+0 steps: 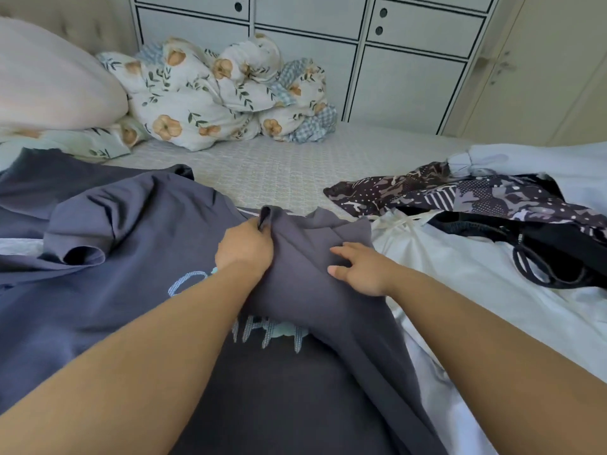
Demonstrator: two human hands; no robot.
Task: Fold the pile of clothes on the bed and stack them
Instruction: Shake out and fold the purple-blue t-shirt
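A dark grey-blue T-shirt (98, 290) with a pale checked print lies spread over the bed in front of me. Its right side is folded over towards the middle. My left hand (244, 249) is closed on the top edge of that folded part, near the collar. My right hand (359, 272) rests flat on the folded cloth with its fingers spread, holding nothing. To the right lie unfolded clothes: a white garment (476, 284), a dark patterned piece (476, 198), a black piece (558, 254) and a pale blue one (542, 162).
A bundled floral duvet (213, 93) and a pinkish pillow (49, 80) sit at the head of the bed. Bare patterned sheet (269, 169) shows between them and the shirt. White cupboards (361, 44) stand behind the bed.
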